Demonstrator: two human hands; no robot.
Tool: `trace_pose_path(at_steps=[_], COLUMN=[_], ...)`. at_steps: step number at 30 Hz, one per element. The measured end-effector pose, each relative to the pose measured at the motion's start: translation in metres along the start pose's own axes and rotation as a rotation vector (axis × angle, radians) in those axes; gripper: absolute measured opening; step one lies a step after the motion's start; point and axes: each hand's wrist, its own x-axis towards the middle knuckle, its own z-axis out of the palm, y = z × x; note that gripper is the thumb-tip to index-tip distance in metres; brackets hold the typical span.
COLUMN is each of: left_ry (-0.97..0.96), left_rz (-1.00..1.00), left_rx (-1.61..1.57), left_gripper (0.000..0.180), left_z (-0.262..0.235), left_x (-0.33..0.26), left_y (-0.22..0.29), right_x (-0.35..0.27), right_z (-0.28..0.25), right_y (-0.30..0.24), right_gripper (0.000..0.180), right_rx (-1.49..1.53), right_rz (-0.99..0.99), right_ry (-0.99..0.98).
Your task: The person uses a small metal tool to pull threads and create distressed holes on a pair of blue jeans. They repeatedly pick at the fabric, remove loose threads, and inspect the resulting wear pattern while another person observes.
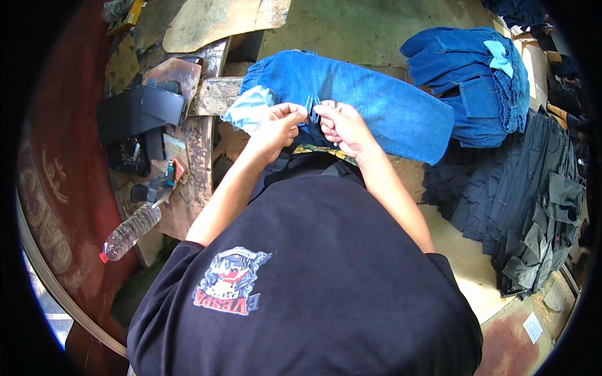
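Note:
A pair of blue denim trousers (pixel 382 103) lies stretched across the work surface in front of me, a pale blue cloth part (pixel 253 108) bunched at its left end. Over its near edge, my left hand (pixel 280 130) is closed in a pinch, thumb against fingers. Close beside it, my right hand (pixel 343 127) is closed too, its fingers curled and thumb pressed down. Thin bluish strands show between the two hands. What each hand pinches is too small to make out.
To the right sit a stack of folded blue denim garments (pixel 467 88) and a large pile of dark garments (pixel 501 200). On the left are a dark phone (pixel 162 103), a clear plastic bottle (pixel 133 230) with a red cap, and a worn wooden board (pixel 216 97).

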Motion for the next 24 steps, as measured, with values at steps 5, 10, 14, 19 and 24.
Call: trace_pose_path(at_steps=[5,10,14,19,24], left_ry=[0.021,0.034,0.01,-0.015,-0.082], left_rz=[-0.053,-0.079,-0.08,-0.038,0.031], left_rx=[0.138,0.19,0.246,0.039,0.077], left_gripper=[0.013,0.014,0.013,0.013,0.013], left_z=[0.01,0.011,0.011,0.0,0.0], left_x=[0.001,0.008,0.013,0.012,0.006], left_y=[0.007,0.007,0.001,-0.003,-0.008], right_x=[-0.004,-0.001,0.002,-0.001,-0.003], right_z=[0.006,0.005,0.004,-0.001,0.0], right_y=[0.002,0.003,0.005,0.0,-0.003], right_gripper=[0.015,0.014,0.015,0.017,0.014], right_rx=[-0.037,-0.081,-0.107,0.087,0.005], right_rz=[-0.036,-0.076,-0.081,-0.054,-0.014], right_ry=[0.048,0.07,0.062,0.01,0.011])
